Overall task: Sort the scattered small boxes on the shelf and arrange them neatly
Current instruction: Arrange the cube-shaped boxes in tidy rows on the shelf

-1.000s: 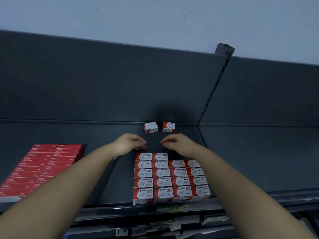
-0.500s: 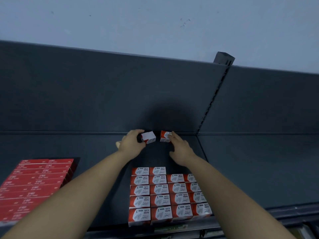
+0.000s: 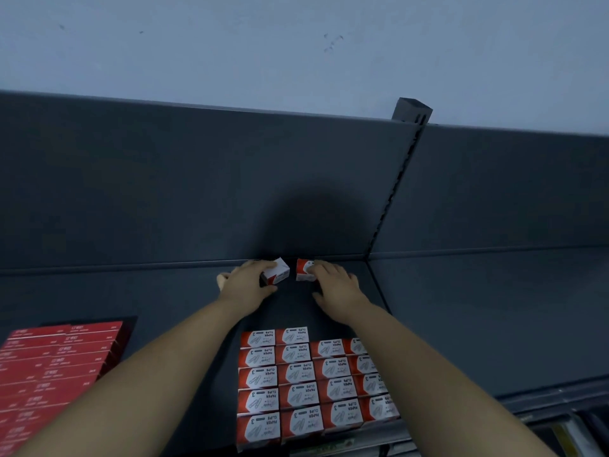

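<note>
Two stray boxes lie at the back of the shelf [image 3: 461, 324], well behind the neat block [image 3: 306, 380]. The left hand [image 3: 245, 285] has its grip curled round the left box [image 3: 279, 274]; the right hand [image 3: 336, 286] closes over the right box [image 3: 303, 270]. Probably light, stiff card; hold opposite sides.

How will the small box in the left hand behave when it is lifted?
The small box is probably stiff: its edges look crisp. It is likely light, as the left hand grips it alone. Its flat faces should keep it from rolling.
</note>
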